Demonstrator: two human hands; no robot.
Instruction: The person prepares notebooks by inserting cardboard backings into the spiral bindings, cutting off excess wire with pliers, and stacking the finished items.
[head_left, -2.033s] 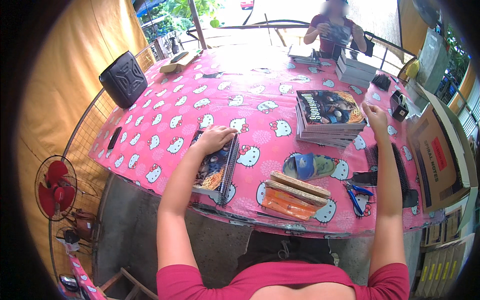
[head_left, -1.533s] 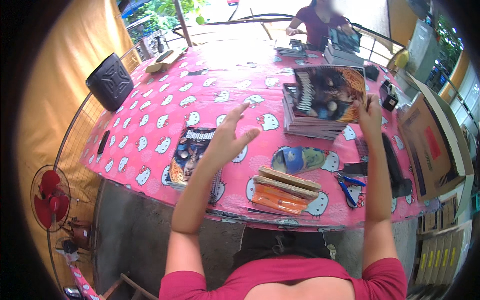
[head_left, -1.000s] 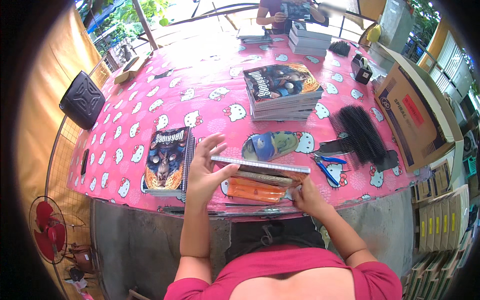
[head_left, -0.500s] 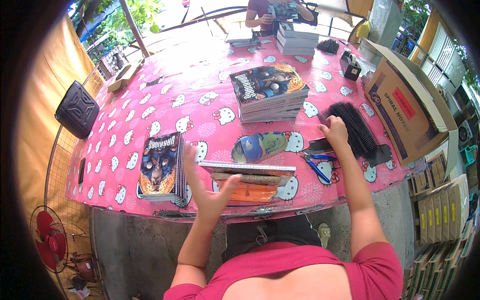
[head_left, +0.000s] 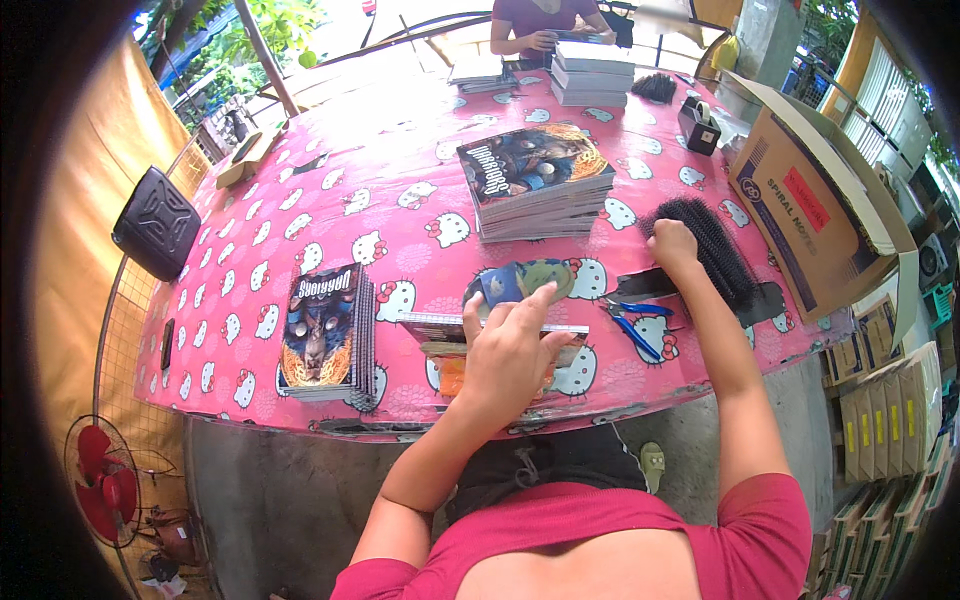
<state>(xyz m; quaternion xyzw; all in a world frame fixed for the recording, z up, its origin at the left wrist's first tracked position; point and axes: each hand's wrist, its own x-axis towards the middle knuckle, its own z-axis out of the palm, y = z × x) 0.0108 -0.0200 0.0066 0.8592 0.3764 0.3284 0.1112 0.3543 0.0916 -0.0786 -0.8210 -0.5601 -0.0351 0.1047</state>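
Note:
My left hand [head_left: 508, 352] is over an unbound notebook [head_left: 430, 320] at the table's near edge, fingers spread across its top edge. Whether it presses on the pages I cannot tell. Beneath the notebook are brown and orange blocks [head_left: 452, 378], partly covered by this hand. My right hand [head_left: 672, 245] has curled fingers at the left edge of a pile of black spiral binding coils [head_left: 715, 250]; anything inside the fingers is hidden. Blue-handled pliers [head_left: 637, 335] lie below that hand. A blue-green patterned oval piece [head_left: 545, 283] lies just beyond the notebook.
A stack of spiral-bound notebooks [head_left: 322, 335] lies on the left, and a taller stack of covers [head_left: 537, 185] farther back. On the right stand a cardboard box [head_left: 815, 200] and a tape dispenser [head_left: 699, 128]. Across the table, a person [head_left: 545, 30] handles papers behind another stack [head_left: 590, 75].
My left hand has moved right, from beside the bound notebooks to over the unbound one. My right hand has shifted slightly, its fingers now more curled at the coils.

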